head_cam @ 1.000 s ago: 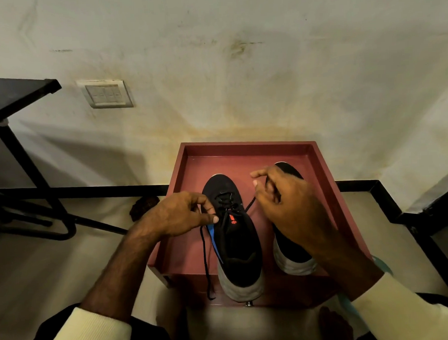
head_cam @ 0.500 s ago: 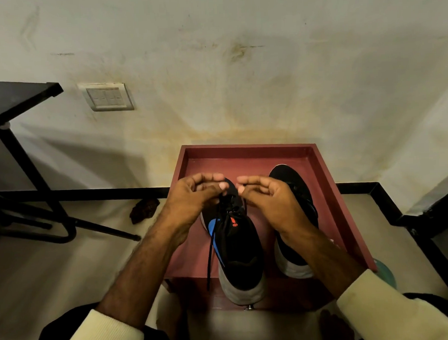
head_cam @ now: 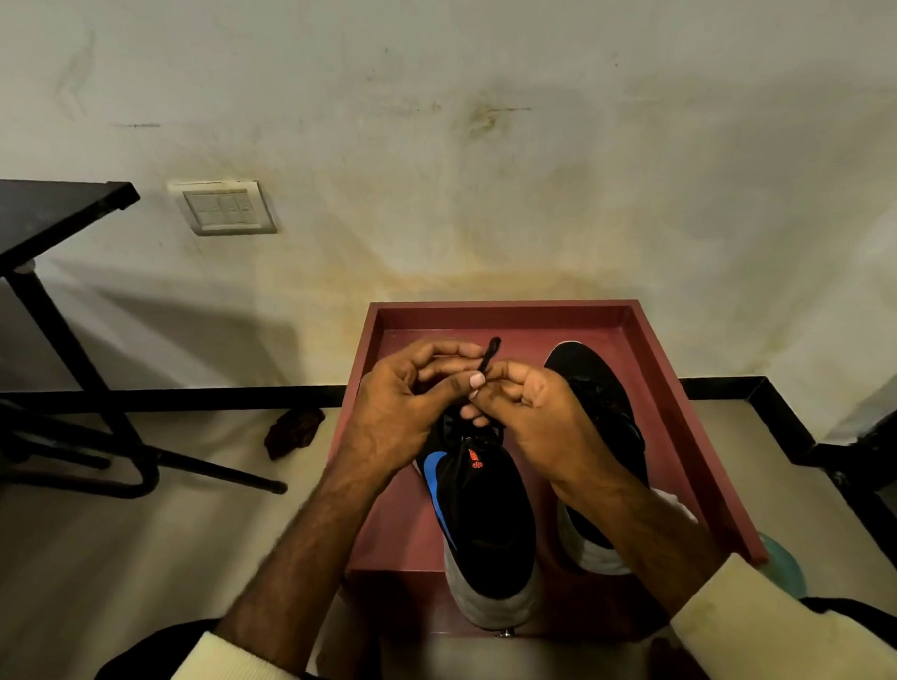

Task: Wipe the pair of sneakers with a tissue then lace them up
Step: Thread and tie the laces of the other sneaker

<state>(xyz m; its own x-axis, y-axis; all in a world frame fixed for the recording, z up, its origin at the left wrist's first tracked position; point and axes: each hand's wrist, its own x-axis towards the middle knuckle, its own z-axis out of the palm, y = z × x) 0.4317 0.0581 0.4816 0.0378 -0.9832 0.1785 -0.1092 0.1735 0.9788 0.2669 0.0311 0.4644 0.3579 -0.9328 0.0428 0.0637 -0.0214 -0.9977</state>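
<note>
Two black sneakers stand in a red tray (head_cam: 659, 382) on the floor. The left sneaker (head_cam: 487, 518) has a blue side mark, an orange logo and a grey heel. The right sneaker (head_cam: 589, 380) is partly hidden behind my right forearm. Both hands meet above the left sneaker's tongue. My left hand (head_cam: 403, 398) and my right hand (head_cam: 537, 418) pinch the black lace (head_cam: 490, 356), whose folded end sticks up between the fingertips. The front of the left sneaker is hidden by my hands.
A stained wall with a switch plate (head_cam: 227, 211) rises behind the tray. A black metal table (head_cam: 45, 218) with tube legs stands at the left. A small dark brown lump (head_cam: 293, 431) lies on the floor beside the tray. A teal object (head_cam: 782, 567) peeks out behind the tray's right corner.
My hands came together over the left sneaker. The lace that hung down its left side has been drawn up, and its end now sticks up between my fingertips.
</note>
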